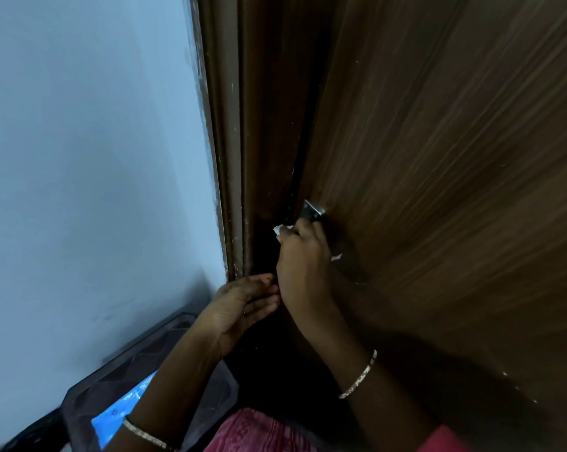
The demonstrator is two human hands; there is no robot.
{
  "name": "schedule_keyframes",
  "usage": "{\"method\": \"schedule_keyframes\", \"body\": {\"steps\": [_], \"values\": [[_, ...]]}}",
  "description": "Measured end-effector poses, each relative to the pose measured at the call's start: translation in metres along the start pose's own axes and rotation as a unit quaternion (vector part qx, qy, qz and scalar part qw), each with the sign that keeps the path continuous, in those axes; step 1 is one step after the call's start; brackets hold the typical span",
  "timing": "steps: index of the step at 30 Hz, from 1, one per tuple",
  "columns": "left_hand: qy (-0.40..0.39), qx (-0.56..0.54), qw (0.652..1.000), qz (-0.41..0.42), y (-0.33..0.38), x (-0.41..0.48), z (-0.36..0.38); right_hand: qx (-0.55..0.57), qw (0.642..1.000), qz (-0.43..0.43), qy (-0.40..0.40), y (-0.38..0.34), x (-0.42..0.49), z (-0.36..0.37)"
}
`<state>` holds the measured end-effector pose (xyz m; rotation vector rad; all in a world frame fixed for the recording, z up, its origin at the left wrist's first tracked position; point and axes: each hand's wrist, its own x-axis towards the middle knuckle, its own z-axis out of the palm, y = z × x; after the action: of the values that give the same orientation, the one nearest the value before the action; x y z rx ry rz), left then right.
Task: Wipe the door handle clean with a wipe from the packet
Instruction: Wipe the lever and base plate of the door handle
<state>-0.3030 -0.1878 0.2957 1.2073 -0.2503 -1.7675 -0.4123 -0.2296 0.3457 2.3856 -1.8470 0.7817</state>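
Fingers (pixel 287 238) of the right hand (pixel 303 265) clench a white wipe (pixel 279 229) around the door handle (pixel 313 211) at frame centre; the left hand (pixel 243 305) hovers open below. Rubbing should cover the metal's underside too.

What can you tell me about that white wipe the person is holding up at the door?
Only two bits of the wipe show: a crumpled white tuft poking out left of the right hand, and a small white corner at the hand's right side. The rest is bunched inside the closed fist, pressed just below the metal door handle, against the brown wooden door. It looks thin and soft.
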Motion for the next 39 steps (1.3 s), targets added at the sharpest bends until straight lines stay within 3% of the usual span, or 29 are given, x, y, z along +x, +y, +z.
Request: {"method": "schedule_keyframes", "body": {"steps": [3,5,7,8,10,13,18,20,23,28,34,37,39], "values": [[0.070,0.096,0.982,0.150,0.002,-0.004,0.007,0.043,0.999,0.018,0.001,0.001,0.010,-0.008],[0.129,0.258,0.898,0.333,0.005,-0.008,0.010,0.127,0.989,0.072,0.039,0.008,0.009,-0.018],[0.098,0.383,0.789,0.470,0.008,-0.012,0.016,0.222,0.966,0.119,0.061,0.015,0.004,-0.025],[0.067,0.418,0.753,0.503,0.011,-0.012,0.021,0.261,0.953,0.143,0.053,0.017,0.003,-0.027],[0.042,0.464,0.702,0.539,0.014,-0.008,0.033,0.335,0.925,0.177,0.021,0.019,0.002,-0.030],[0.093,0.487,0.659,0.566,0.020,-0.001,0.044,0.398,0.898,0.184,-0.029,0.022,0.003,-0.040],[0.171,0.536,0.598,0.571,0.028,0.011,0.053,0.254,0.960,0.112,0.015,0.038,-0.020,-0.064],[0.152,0.546,0.611,0.553,0.030,0.016,0.060,0.235,0.964,0.120,0.004,0.047,-0.037,-0.065],[0.153,0.526,0.661,0.513,0.031,0.024,0.067,0.222,0.963,0.150,0.006,0.056,-0.059,-0.057],[0.178,0.501,0.717,0.450,0.030,0.034,0.057,0.282,0.939,0.196,-0.028,0.051,-0.075,-0.043],[0.123,0.364,0.864,0.325,0.027,0.031,0.046,0.238,0.954,0.183,0.005,0.042,-0.075,-0.039],[0.062,0.200,0.948,0.239,0.030,0.028,0.044,0.222,0.957,0.188,0.003,0.043,-0.071,-0.039],[0.027,0.092,0.983,0.157,0.032,0.027,0.044,0.218,0.956,0.196,-0.002,0.045,-0.069,-0.040]]}}
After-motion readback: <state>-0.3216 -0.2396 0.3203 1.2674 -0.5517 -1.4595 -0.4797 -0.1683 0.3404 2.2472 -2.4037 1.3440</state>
